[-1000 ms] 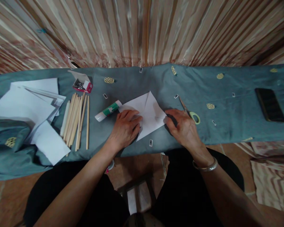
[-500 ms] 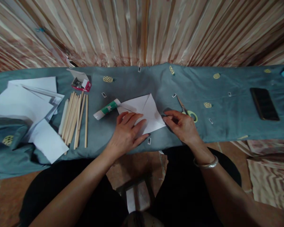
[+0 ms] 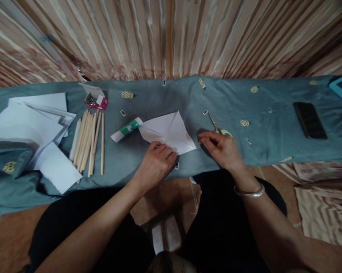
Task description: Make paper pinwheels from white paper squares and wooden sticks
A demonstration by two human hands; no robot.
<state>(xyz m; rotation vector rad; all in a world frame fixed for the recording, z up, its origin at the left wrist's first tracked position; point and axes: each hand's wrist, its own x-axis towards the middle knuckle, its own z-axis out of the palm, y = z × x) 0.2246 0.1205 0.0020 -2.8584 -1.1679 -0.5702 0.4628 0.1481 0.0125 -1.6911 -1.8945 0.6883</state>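
The white paper (image 3: 175,133) lies under the left hand's (image 3: 157,160) curled fingertips and just left of the right hand's (image 3: 222,149) bent fingers, which stand apart from it; whether either set pinches anything cannot be told. It should be light, thin and easily creased, best taken by a corner. Beyond the left fingers, leftward, an open box (image 3: 103,103) holds small metal pieces (image 3: 92,101).
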